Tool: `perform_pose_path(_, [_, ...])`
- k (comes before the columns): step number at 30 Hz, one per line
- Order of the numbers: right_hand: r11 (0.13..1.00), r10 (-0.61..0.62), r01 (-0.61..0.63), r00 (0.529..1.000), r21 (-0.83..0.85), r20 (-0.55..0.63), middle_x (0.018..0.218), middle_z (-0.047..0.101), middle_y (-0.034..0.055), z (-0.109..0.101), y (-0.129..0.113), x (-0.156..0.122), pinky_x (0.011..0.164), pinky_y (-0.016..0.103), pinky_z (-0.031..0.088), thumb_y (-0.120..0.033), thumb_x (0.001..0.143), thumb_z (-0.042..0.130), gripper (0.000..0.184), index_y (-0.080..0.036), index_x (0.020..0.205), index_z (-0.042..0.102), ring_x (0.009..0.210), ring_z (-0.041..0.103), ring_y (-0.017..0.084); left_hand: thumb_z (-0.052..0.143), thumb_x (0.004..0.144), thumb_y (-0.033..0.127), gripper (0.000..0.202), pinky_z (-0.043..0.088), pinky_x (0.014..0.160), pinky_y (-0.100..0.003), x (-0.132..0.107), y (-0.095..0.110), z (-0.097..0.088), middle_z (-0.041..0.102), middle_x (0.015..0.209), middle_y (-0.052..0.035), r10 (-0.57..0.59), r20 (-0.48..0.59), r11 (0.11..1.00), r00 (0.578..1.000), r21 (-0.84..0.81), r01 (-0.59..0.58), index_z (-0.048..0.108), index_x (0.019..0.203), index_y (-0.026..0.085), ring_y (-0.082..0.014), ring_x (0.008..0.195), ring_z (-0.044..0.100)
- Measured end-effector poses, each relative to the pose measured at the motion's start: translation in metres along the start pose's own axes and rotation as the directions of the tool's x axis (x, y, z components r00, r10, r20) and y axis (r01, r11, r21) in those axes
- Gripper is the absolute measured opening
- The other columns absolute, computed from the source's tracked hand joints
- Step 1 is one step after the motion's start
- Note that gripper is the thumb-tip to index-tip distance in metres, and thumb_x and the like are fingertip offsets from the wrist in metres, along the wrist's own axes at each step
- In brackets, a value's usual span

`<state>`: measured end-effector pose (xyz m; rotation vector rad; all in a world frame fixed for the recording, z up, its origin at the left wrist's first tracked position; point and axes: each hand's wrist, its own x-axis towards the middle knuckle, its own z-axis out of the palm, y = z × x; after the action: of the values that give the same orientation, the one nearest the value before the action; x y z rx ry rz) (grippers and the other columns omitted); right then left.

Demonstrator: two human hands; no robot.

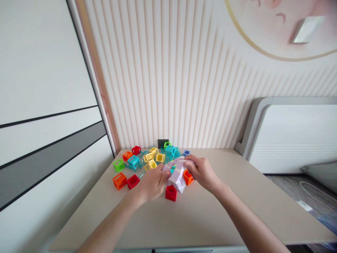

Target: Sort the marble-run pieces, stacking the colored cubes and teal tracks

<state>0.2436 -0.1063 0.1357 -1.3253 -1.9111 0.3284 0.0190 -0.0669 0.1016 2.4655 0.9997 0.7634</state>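
Both hands hold a lavender plastic toy piece (pixel 177 174) with openings in it, tilted above the table. My left hand (pixel 155 182) grips its left side, thumb on top. My right hand (pixel 200 171) pinches its upper right end. Just below the piece sits a red hollow block (pixel 171 193). An orange block (pixel 188 177) shows partly behind my right hand. Left of my left hand are a red block (pixel 133 181) and an orange block (pixel 119 181). Yellow blocks (pixel 160 157) lie beyond my hands.
Teal pieces (pixel 133 162), a green block (pixel 119 165) and clear tube-like parts lie scattered on the table (pixel 163 225). A small black object (pixel 163 143) stands against the ribbed wall (pixel 168 77). A white cabinet (pixel 47 88) rises at left; a headboard (pixel 292 133) stands at right.
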Motion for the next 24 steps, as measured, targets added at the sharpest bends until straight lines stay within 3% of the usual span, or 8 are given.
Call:
perform_pose_path(2, [0.982,0.160,-0.151,0.984,0.115,-0.073,0.051,0.054,-0.0039,0.006,0.011,0.007,0.044,0.022,0.037,-0.055,0.100,0.031,0.045,-0.022,0.086,0.058,0.041,0.049,0.013,0.017,0.101,0.054,0.061,0.044,0.069,-0.031,0.000,0.002,0.002,0.058,0.083,-0.0063,-0.005,-0.073,0.996,0.997,-0.093,-0.001,0.066,0.088,0.020,-0.0210,0.073,0.058])
perform_pose_path(6, [0.952,0.272,-0.251,0.955,0.174,-0.114,0.048,0.051,-0.0069,0.026,0.023,0.013,0.044,0.023,0.037,-0.056,0.100,0.027,0.040,-0.024,0.093,0.050,0.040,0.052,0.015,0.024,0.100,0.055,0.055,0.045,0.072,-0.032,0.004,0.001,0.011,0.060,0.079,-0.0065,-0.149,-0.248,0.969,0.957,-0.228,0.092,0.063,0.085,0.019,-0.0219,0.074,0.059])
perform_pose_path(9, [0.951,0.287,-0.267,0.950,0.157,-0.126,0.048,0.051,-0.0058,0.036,0.026,0.014,0.047,0.023,0.037,-0.055,0.102,0.023,0.043,-0.024,0.082,0.048,0.042,0.053,0.015,0.033,0.099,0.053,0.049,0.046,0.069,-0.031,0.005,0.000,0.015,0.062,0.079,-0.0063,-0.188,-0.170,0.947,0.967,-0.291,0.133,0.064,0.083,0.019,-0.0217,0.075,0.059])
perform_pose_path(12, [0.979,0.184,-0.170,0.975,0.111,-0.126,0.050,0.052,-0.0046,0.033,0.028,0.010,0.049,0.024,0.037,-0.052,0.102,0.022,0.044,-0.024,0.081,0.049,0.044,0.053,0.015,0.041,0.097,0.055,0.042,0.046,0.061,-0.027,0.003,-0.001,0.008,0.064,0.090,-0.0058,-0.237,0.006,0.854,0.971,-0.475,0.211,0.063,0.105,0.021,-0.0199,0.076,0.061])
perform_pose_path(15, [1.000,0.003,-0.003,0.997,0.007,-0.080,0.052,0.052,-0.0037,0.020,0.026,0.002,0.050,0.025,0.036,-0.049,0.102,0.027,0.039,-0.023,0.087,0.052,0.047,0.052,0.015,0.050,0.092,0.058,0.048,0.045,0.060,-0.024,0.004,-0.001,-0.001,0.064,0.090,-0.0023,-0.316,0.055,0.697,0.947,-0.664,0.271,0.050,0.127,0.026,-0.0181,0.077,0.062])
perform_pose_path(19, [0.992,-0.118,0.118,0.993,-0.041,-0.003,0.053,0.051,-0.0041,0.002,0.016,0.002,0.051,0.024,0.036,-0.046,0.101,0.029,0.036,-0.022,0.091,0.055,0.046,0.050,0.014,0.053,0.090,0.062,0.047,0.037,0.053,-0.021,0.011,0.002,0.003,0.053,0.069,0.0039,-0.280,0.108,0.630,0.954,-0.729,0.267,0.056,0.111,0.021,-0.0128,0.061,0.051])
perform_pose_path(22, [0.992,0.086,-0.073,0.988,0.100,-0.130,0.050,0.050,-0.0058,0.004,0.012,0.015,0.047,0.023,0.038,-0.048,0.101,0.026,0.037,-0.022,0.098,0.052,0.043,0.051,0.014,0.042,0.095,0.062,0.047,0.034,0.052,-0.021,0.013,0.009,0.011,0.045,0.065,0.0045,-0.219,0.007,0.675,0.976,-0.721,0.157,0.055,0.086,0.018,-0.0101,0.055,0.041])
perform_pose_path(24, [0.945,0.267,-0.241,0.959,0.223,-0.096,0.045,0.047,-0.0075,0.011,0.016,0.024,0.040,0.022,0.036,-0.050,0.101,0.022,0.039,-0.022,0.095,0.050,0.036,0.048,0.013,0.040,0.097,0.058,0.043,0.037,0.055,-0.022,0.010,0.015,0.013,0.047,0.068,0.0033,-0.156,-0.126,0.749,0.980,-0.662,0.034,0.054,0.087,0.019,-0.0109,0.059,0.043])
